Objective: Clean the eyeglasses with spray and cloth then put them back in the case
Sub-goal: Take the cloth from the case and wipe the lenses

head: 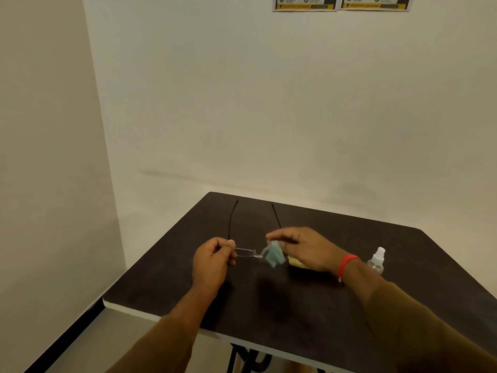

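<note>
The rimless eyeglasses [245,252] hang above the dark table, their thin black temples pointing away from me. My left hand [213,261] pinches the left end of the frame. My right hand [304,247] holds a small pale green cloth [273,254] pressed around the right lens, which is hidden by it. A clear spray bottle [376,261] with a white nozzle stands on the table to the right of my right wrist. A yellowish object [295,262], possibly the case, lies under my right hand and is mostly hidden.
The dark table [309,305] stands in a corner, with cream walls to the left and behind. Its near left edge has a white rim. Two posters [341,2] hang high on the back wall. Black table legs show below the front edge.
</note>
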